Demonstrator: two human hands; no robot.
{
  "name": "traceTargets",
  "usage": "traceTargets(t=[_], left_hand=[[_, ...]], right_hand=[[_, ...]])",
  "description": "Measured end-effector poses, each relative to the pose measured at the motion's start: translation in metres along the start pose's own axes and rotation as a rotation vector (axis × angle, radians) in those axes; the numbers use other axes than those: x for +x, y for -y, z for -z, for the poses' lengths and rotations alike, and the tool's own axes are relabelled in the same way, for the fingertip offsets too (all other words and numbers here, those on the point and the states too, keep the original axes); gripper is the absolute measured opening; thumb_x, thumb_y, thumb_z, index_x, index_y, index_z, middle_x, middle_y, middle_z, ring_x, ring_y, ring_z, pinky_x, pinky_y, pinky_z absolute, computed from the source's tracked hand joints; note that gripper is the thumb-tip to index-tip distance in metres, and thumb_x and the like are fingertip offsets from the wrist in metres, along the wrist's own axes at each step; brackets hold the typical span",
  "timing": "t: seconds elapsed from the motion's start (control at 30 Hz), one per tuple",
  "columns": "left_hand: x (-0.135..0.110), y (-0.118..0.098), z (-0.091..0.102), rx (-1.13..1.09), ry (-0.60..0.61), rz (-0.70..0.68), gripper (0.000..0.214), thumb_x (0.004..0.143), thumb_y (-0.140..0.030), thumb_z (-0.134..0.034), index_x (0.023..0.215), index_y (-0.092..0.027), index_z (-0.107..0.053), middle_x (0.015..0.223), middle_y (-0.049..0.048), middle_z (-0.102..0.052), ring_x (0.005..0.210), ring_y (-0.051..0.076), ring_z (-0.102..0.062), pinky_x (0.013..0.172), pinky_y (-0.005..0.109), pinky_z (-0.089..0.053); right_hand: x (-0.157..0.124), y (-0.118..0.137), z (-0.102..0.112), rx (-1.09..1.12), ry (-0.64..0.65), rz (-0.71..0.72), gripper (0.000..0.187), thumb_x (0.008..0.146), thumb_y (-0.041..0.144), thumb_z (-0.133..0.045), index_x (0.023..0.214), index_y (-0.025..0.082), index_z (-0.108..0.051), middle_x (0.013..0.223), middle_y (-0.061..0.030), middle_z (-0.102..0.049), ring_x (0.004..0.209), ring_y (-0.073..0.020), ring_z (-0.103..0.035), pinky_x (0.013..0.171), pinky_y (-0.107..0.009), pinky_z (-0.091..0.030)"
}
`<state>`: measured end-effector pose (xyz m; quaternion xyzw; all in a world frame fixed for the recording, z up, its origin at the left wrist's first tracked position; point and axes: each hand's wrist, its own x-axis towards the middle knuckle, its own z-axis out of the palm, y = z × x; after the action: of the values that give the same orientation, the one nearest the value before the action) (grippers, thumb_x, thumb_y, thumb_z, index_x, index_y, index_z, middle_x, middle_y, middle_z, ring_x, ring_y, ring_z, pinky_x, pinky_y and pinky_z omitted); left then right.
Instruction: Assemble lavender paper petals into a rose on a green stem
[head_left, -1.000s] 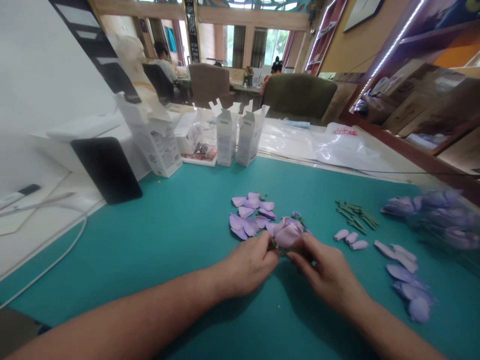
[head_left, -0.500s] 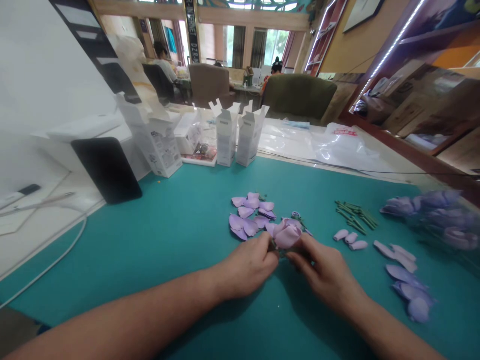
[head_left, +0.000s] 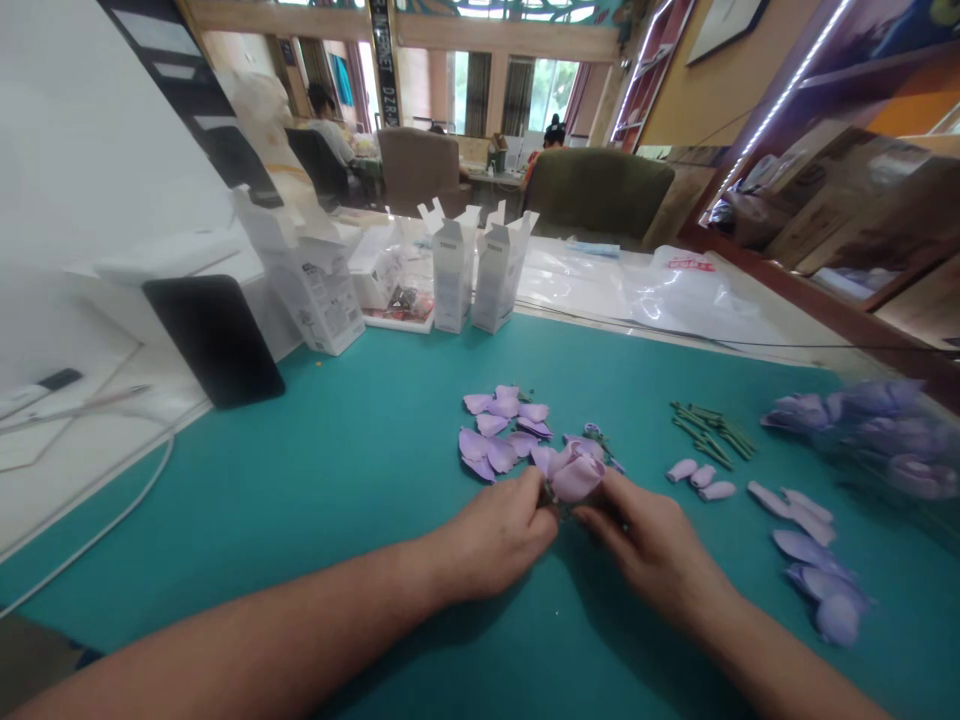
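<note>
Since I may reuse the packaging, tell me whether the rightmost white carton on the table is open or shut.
Open: the rightmost white carton stands upright with its top flaps sticking up. What is inside cannot be seen.

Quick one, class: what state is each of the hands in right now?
Left hand: closed, holding the pale purple flower near its base.
Right hand: curled at the flower's right side; whether it grips cannot be told.

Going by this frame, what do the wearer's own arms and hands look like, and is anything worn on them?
Both the left hand and right hand are gloveless. No sleeve shows on the left forearm or right forearm, and no watch or bracelet is visible. Some fingers are hidden, so rings can't be ruled out.
</note>
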<state>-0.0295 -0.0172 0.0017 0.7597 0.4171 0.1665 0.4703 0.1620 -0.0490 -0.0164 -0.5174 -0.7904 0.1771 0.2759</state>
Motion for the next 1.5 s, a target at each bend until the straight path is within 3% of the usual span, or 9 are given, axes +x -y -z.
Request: traceTargets(t=[0.2, 0.43, 0.97, 1.33, 1.5], left_hand=[[0.0009, -0.0008, 0.0011, -0.022, -0.001, 0.012, 0.012, 0.086, -0.024, -0.040, 0.091, -0.021, -0.051, 0.086, 0.0066, -0.062, 0.085, 0.024, -0.058, 0.079, 0.036, -0.045], [0.0016, -0.0036, 0.0061, -0.084, 0.047, 0.048, 0.009, 0.084, -0.020, -0.039, 0.076, -0.022, -0.043, 0.065, 0.0006, -0.050, 0.071, 0.020, -0.051, 0.067, 0.032, -0.042], [0.0055, 0.0018, 0.0067, -0.316, 0.166, 0.096, 0.015, 0.083, -0.018, -0.040, 0.068, -0.020, -0.042, 0.059, -0.0034, -0.047, 0.050, 0.010, -0.042, 0.053, 0.025, -0.035], [0.0037, -0.0008, 0.0034, -0.299, 0.113, 0.069, 0.019, 0.082, -0.015, -0.039, 0.064, -0.020, -0.042, 0.056, -0.0022, -0.047, 0.050, 0.011, -0.042, 0.050, 0.024, -0.033], [0.0029, -0.0027, 0.0027, -0.380, 0.141, 0.112, 0.010, 0.085, -0.020, -0.042, 0.075, -0.021, -0.041, 0.054, -0.0055, -0.044, 0.046, 0.011, -0.043, 0.047, 0.024, -0.036]], right_hand=[[0.0002, 0.0006, -0.0002, -0.010, -0.015, -0.003, 0.014, 0.094, 0.027, -0.041, 0.081, 0.023, -0.045, 0.063, 0.0006, -0.059, 0.052, -0.0176, -0.053, 0.051, -0.025, -0.038], [0.0018, 0.0018, 0.0013, 0.007, -0.015, -0.014, 0.012, 0.093, 0.027, -0.044, 0.083, 0.023, -0.050, 0.065, 0.0018, -0.059, 0.054, -0.0164, -0.054, 0.051, -0.024, -0.039], [0.0038, 0.0012, 0.0008, 0.150, 0.047, -0.139, 0.020, 0.092, 0.035, -0.045, 0.084, 0.022, -0.058, 0.061, 0.0019, -0.056, 0.053, -0.0159, -0.050, 0.049, -0.023, -0.038], [0.0033, 0.0039, -0.0001, 0.041, -0.040, -0.069, 0.016, 0.092, 0.032, -0.045, 0.082, 0.022, -0.053, 0.061, 0.0032, -0.057, 0.051, -0.0155, -0.051, 0.048, -0.023, -0.036], [0.0025, 0.0043, -0.0012, -0.021, -0.094, -0.024, 0.013, 0.093, 0.030, -0.046, 0.085, 0.023, -0.053, 0.063, 0.0033, -0.060, 0.050, -0.0148, -0.053, 0.048, -0.023, -0.037]])
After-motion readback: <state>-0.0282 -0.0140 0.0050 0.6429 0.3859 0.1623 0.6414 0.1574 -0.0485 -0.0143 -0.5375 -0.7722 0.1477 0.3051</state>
